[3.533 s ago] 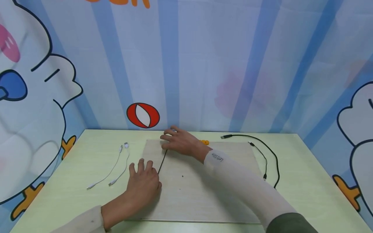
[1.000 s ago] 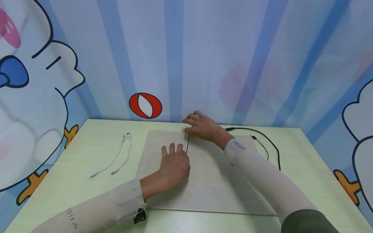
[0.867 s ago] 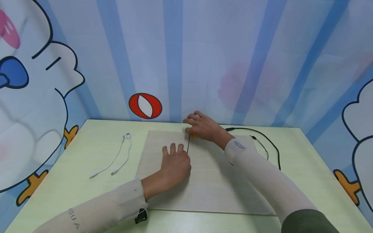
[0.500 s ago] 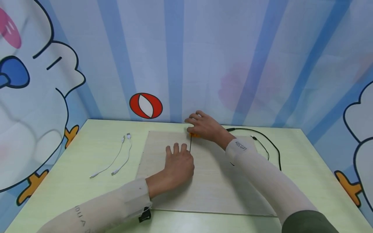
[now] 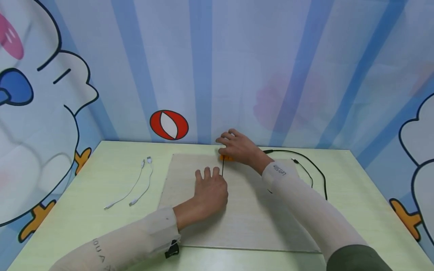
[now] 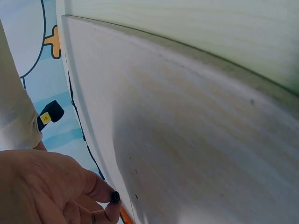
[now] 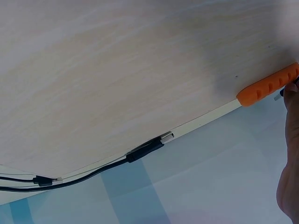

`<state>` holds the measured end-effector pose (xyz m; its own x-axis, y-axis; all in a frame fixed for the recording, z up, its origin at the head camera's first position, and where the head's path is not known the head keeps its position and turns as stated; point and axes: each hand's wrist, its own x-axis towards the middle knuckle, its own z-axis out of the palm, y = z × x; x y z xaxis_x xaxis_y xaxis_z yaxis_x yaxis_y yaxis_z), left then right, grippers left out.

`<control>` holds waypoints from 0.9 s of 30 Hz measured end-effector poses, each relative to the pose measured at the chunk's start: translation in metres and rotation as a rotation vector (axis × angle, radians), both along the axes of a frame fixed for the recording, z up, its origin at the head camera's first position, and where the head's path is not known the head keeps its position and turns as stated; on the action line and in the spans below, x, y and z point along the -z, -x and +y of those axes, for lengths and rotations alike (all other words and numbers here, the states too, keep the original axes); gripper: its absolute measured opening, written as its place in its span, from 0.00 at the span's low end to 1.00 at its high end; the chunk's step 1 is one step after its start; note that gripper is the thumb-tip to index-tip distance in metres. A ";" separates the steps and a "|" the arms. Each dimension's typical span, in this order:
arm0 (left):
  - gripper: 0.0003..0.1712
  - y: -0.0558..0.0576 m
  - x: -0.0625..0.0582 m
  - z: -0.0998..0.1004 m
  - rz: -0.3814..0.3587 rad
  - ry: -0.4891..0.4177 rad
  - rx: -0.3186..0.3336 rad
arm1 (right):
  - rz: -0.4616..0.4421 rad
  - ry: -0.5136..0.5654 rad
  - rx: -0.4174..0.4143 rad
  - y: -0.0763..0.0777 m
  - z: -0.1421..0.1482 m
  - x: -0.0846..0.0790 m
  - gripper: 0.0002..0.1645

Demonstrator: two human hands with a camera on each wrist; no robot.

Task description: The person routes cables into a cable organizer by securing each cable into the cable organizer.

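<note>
A short black cable (image 5: 223, 166) runs between my two hands above the pale board (image 5: 251, 214). My left hand (image 5: 211, 192) pinches its near end, a small black plug (image 6: 115, 196), between thumb and finger; the other fingers are spread. At the board's far edge my right hand (image 5: 240, 147) holds the cable's far end, beside an orange notched cable holder (image 7: 264, 88). In the right wrist view, the thumb lies on a black connector whose silver tip shows past the holder. Whether the cable sits in a notch is hidden by the fingers.
Two white USB cables (image 5: 148, 180) lie left of the board. A thick black USB cable (image 5: 313, 171) and a thinner black cable (image 5: 306, 170) lie to its right, partly behind the right sleeve. A printed cloth backdrop (image 5: 234, 75) stands behind the table.
Both hands have carried the black cable from the board's left part rightward to the orange holder. During the last second they drift only slightly further right, the left hand more than the right.
</note>
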<state>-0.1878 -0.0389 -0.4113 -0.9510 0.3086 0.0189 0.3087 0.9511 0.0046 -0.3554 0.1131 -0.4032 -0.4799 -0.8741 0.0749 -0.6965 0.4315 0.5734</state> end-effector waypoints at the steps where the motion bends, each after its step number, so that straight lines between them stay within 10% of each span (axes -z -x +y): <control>1: 0.16 0.000 0.001 0.000 -0.005 0.002 -0.002 | -0.005 -0.001 0.002 0.000 0.000 0.000 0.21; 27: 0.14 0.005 0.003 0.009 0.026 0.064 0.031 | 0.005 -0.108 -0.003 0.007 -0.020 -0.009 0.12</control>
<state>-0.1925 -0.0296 -0.4143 -0.9404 0.3392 0.0229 0.3372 0.9392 -0.0646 -0.3625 0.0929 -0.3941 -0.4767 -0.8789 -0.0174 -0.6946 0.3644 0.6203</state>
